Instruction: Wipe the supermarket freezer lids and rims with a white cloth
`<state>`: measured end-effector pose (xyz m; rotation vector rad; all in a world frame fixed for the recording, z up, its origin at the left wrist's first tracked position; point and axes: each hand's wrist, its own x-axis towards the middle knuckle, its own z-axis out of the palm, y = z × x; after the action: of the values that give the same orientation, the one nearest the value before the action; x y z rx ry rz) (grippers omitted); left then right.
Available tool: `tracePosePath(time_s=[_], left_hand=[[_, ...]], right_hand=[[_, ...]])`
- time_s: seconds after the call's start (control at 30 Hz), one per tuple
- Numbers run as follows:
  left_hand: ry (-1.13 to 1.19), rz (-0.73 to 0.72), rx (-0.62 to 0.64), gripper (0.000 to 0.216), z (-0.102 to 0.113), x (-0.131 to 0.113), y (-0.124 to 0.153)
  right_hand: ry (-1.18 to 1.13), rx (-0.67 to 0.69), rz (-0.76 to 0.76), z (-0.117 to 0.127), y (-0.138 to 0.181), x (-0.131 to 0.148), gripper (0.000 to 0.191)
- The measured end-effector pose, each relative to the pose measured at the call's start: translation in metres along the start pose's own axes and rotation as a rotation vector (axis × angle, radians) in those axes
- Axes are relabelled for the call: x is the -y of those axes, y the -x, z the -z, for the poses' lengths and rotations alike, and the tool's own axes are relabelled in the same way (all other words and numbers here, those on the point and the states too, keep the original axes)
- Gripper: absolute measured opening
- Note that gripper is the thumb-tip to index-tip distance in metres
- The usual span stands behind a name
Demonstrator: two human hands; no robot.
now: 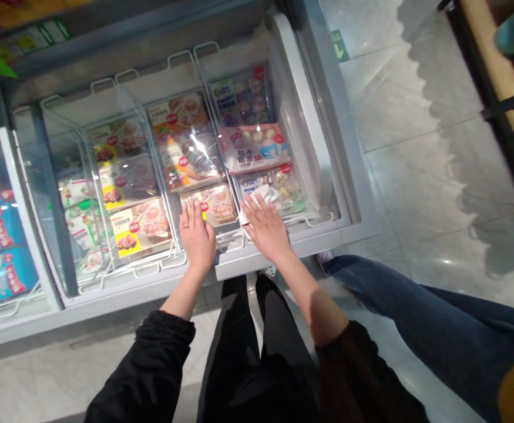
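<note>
I look down into an open chest freezer (pixel 353 217) with white wire baskets (pixel 151 270) full of frozen food packs. My left hand (pixel 197 235) lies flat, fingers stretched out, on the near edge of the middle basket, touching a pack of dumplings (pixel 215 204). A ring shows on one finger. My right hand (pixel 268 226) also lies flat with fingers apart on a pale pack (pixel 278 187) at the front of the rightmost basket. Behind that lies a pink pack (pixel 254 148) with blue print.
The freezer's sliding glass lid (pixel 301 111) is pushed to the right. Blue packs (pixel 1 273) fill the neighbouring section at left. Another person's leg in blue jeans (pixel 415 317) stands close on my right on the grey tiled floor (pixel 415 147). A dark shelf frame (pixel 494 100) is at the far right.
</note>
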<state>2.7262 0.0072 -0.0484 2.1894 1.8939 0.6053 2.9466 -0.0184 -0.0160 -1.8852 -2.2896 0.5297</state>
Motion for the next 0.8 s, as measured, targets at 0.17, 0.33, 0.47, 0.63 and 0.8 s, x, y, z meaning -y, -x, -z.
tracePosePath(time_s=[0.17, 0.33, 0.47, 0.63, 0.8], left_hand=[[0.013, -0.011, -0.007, 0.072, 0.003, -0.001, 0.0], [0.03, -0.028, 0.01, 0.081, 0.003, 0.0, 0.0], [-0.075, -0.01, 0.113, 0.088, 0.004, 0.002, 0.001], [-0.06, -0.066, 0.116, 0.094, 0.015, -0.003, 0.0], [-0.101, -0.495, 0.167, 0.1, 0.006, -0.044, -0.041]], right_hand=[[0.013, -0.1, -0.191, 0.019, -0.038, -0.044, 0.063], [0.027, -0.135, -0.243, 0.024, -0.09, -0.045, 0.063], [-0.034, -0.138, -0.242, 0.029, -0.11, -0.039, 0.067], [-0.198, -0.155, -0.124, 0.056, -0.105, -0.054, 0.068], [-0.033, -0.294, -0.247, 0.088, -0.109, -0.094, 0.067]])
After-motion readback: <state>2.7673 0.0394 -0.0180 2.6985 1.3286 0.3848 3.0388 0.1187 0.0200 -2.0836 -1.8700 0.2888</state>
